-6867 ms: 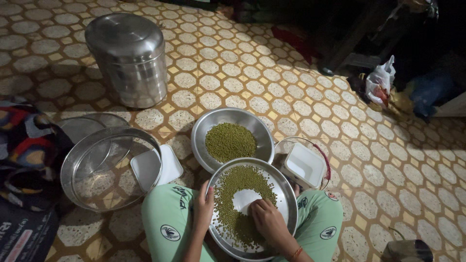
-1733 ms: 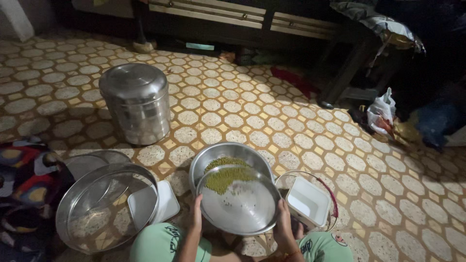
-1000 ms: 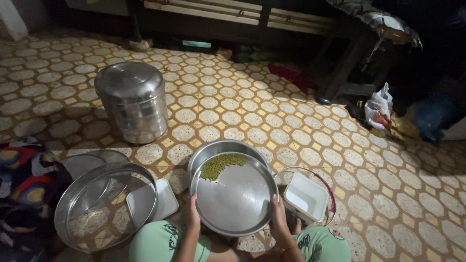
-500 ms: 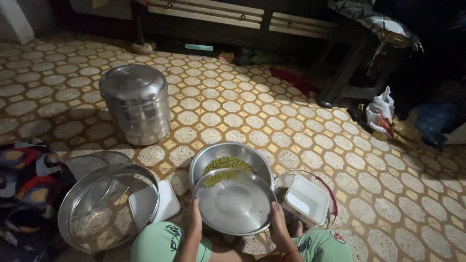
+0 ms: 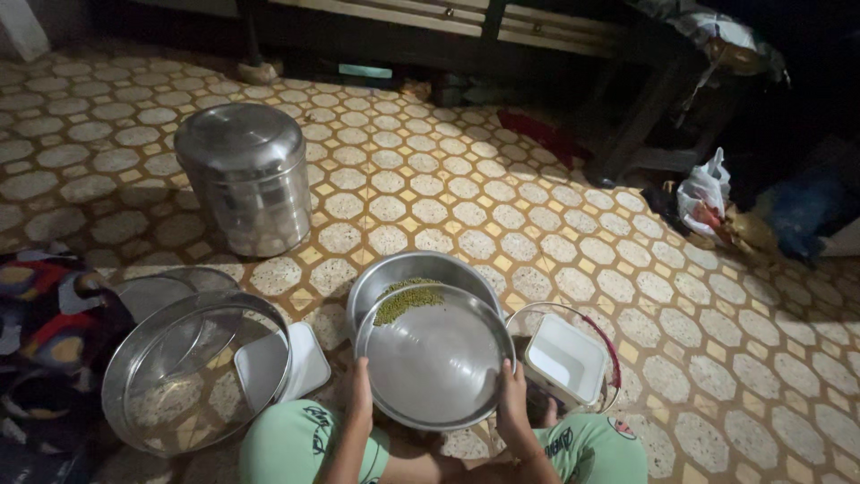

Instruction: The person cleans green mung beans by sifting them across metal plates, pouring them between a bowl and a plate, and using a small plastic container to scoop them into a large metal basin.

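Note:
Both my hands hold a round steel plate tilted away from me over a steel bowl. My left hand grips the plate's near left rim and my right hand grips its near right rim. A small heap of green mung beans lies at the plate's far edge, above the bowl. The plate hides most of the bowl's inside. My knees in green trousers show at the bottom.
A steel mesh sieve and a white square lid lie at left. A white square tub sits inside a wire ring at right. A lidded steel drum stands behind. Cloth lies far left, bags far right, dark furniture at the back.
The plate, flat on my lap and full of beans earlier, is now lifted and tipped over the bowl. Most beans have slid off; only a small heap stays at its far edge.

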